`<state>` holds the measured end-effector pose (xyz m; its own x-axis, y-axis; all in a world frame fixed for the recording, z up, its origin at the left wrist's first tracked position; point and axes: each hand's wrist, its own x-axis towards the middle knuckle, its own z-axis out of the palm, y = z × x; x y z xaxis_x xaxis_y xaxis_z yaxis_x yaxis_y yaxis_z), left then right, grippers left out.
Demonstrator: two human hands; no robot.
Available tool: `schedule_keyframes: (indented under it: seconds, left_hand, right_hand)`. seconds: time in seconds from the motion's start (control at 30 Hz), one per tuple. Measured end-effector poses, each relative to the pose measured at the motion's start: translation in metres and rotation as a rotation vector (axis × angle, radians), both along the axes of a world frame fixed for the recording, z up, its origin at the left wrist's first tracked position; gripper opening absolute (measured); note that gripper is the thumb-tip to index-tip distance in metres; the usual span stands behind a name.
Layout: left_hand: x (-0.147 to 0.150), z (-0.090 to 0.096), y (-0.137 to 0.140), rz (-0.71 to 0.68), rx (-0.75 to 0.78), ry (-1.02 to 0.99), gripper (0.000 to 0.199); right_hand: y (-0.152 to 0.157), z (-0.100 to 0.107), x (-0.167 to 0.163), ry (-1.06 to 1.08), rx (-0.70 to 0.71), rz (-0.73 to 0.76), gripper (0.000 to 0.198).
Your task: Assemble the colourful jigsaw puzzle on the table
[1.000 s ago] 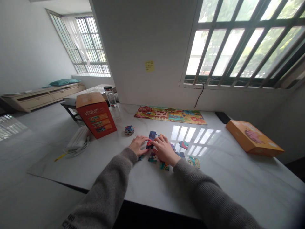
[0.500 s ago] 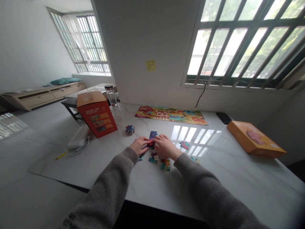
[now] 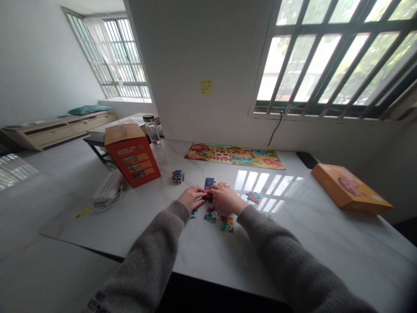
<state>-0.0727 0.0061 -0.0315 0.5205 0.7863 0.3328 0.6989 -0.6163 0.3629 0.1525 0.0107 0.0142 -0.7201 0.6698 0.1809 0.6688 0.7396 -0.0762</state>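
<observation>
A pale wall [image 3: 182,56] rises behind my marbled white table [image 3: 293,243], and the yellow note [image 3: 206,87] stuck on it carries handwriting too small to read. The clearest print is over on my left: the red box [image 3: 133,158] stands upright and says "LEVEL UP! PUZZLES" in light capitals above small pictures. Far right, the orange box [image 3: 352,187] lies with a pink figure on top, its lettering too blurred to make out. There's dark lettering on my left sleeve too, partly cut off and unreadable.

And here's the action, mid-table! My left hand [image 3: 191,198] curls in, thumb and fingers at the near-left side of a red puzzle piece [image 3: 206,194]; my right hand [image 3: 226,199] bends over its right side, palm down. Pinching or just pressing? I can't tell for either, with my fingers covering so much. That red piece sits just below a dark blue piece [image 3: 210,182]. Nearer me lie a multicoloured piece [image 3: 211,214] and a teal-and-orange piece [image 3: 227,224]; a small stack of pieces [image 3: 178,176] waits to the left, and a long animal picture [image 3: 234,156] stretches along the wall.
</observation>
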Motion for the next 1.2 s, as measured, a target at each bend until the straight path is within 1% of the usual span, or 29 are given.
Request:
schedule_keyframes:
  seconds: [0.33,0.47,0.6,0.7,0.83,0.97,1.07,1.13,1.2]
  left_hand:
    - [0.004,0.002,-0.005,0.018,0.014,0.001,0.026]
    - [0.004,0.004,-0.005,0.031,0.006,-0.004,0.027]
    - [0.002,0.003,-0.004,-0.001,-0.018,-0.039,0.028]
    - [-0.001,0.003,-0.003,-0.009,-0.032,-0.051,0.028]
    - [-0.004,0.002,-0.003,0.026,-0.028,-0.038,0.028]
    - [-0.004,0.005,-0.006,0.045,-0.030,-0.082,0.028]
    - [-0.006,0.014,-0.010,0.069,-0.035,-0.140,0.026]
    - [-0.010,0.021,-0.014,0.143,-0.041,-0.201,0.023]
    - [-0.014,0.028,-0.018,0.210,-0.114,-0.277,0.024]
  right_hand:
    - [0.002,-0.004,-0.001,-0.010,0.028,0.013,0.020]
    - [-0.001,-0.003,0.003,0.026,0.030,0.036,0.024]
    - [-0.011,0.003,0.012,0.116,0.121,0.005,0.027]
    - [-0.027,0.010,0.020,0.148,0.157,0.002,0.022]
    - [-0.055,0.013,0.031,0.159,0.127,0.039,0.017]
    - [-0.075,0.007,0.046,0.195,0.062,0.063,0.014]
    - [-0.080,0.002,0.061,0.274,0.045,0.024,0.016]
    - [-0.079,0.000,0.071,0.335,0.033,-0.023,0.020]
    - [-0.077,-0.001,0.081,0.388,0.019,-0.072,0.022]
